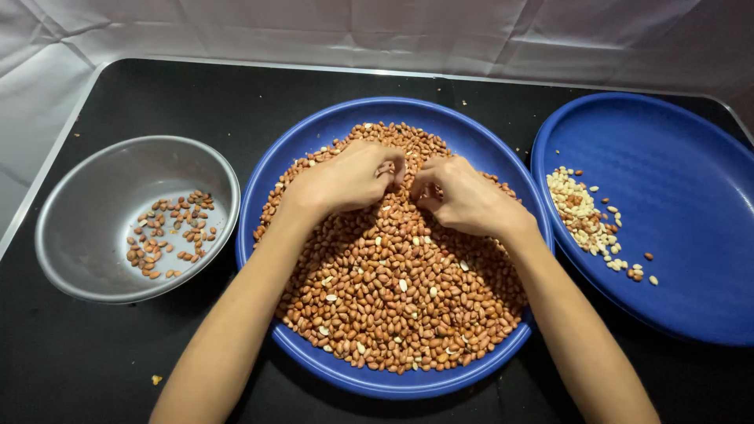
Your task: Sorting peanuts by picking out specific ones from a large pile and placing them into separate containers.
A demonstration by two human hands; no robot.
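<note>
tabletop (94,361), black, before a white cloth backdrop (236,31); each hand (345,177) seemingly pinched on peanuts (393,298).

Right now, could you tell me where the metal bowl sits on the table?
In the head view, the metal bowl sits at the left of the black table, just left of the centre blue plate heaped with peanuts, beside the left forearm.

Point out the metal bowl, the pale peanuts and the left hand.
metal bowl (82,228): head view, bare inner wall.
pale peanuts (580,210): head view, middle of pile.
left hand (349,177): head view, back of hand.
</note>
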